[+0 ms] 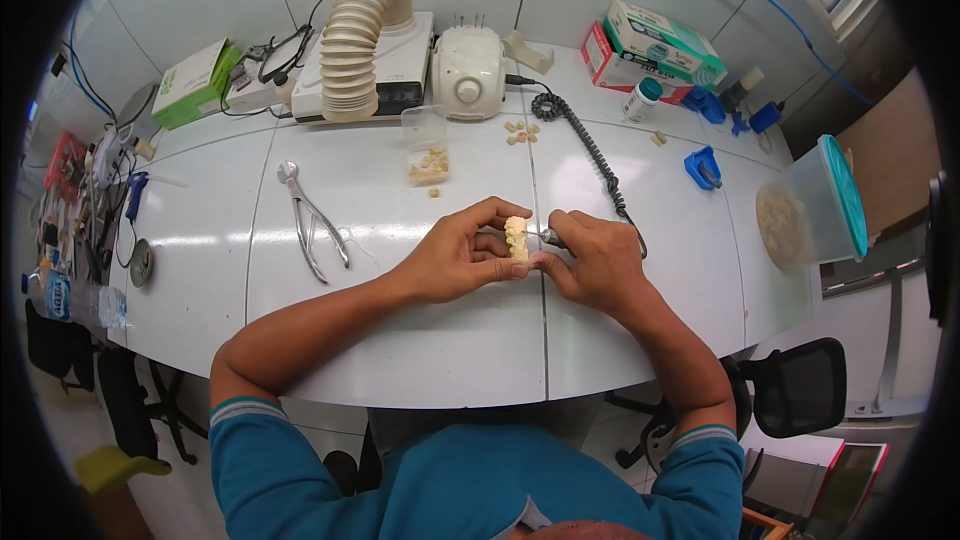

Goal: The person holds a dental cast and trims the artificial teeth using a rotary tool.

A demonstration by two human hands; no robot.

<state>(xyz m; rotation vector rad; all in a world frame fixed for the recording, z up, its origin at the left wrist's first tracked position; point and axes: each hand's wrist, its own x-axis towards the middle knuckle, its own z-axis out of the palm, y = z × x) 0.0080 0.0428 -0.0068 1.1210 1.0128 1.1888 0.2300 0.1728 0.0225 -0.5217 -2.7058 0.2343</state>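
Observation:
Over the middle of the white table, my left hand (452,254) is closed on a cream-coloured dental model (516,237), holding it between thumb and fingers. My right hand (602,256) grips a micromotor handpiece (551,238), its thin tip pointing left at the model's side. Whether the tip touches the model is too small to tell. From behind the right hand, a black coiled cord (585,143) runs up to a white control box (468,75). Beyond my hands lie several loose tooth-like pieces (521,132) and a clear plastic box (427,150) with more inside.
Metal pliers (312,224) lie left of my left arm. A ribbed suction hose (352,40) bends down at the back. At right stand a blue tray (703,170), a white bottle (642,100) and a lidded tub (812,205). Glove boxes (655,48) are stacked behind.

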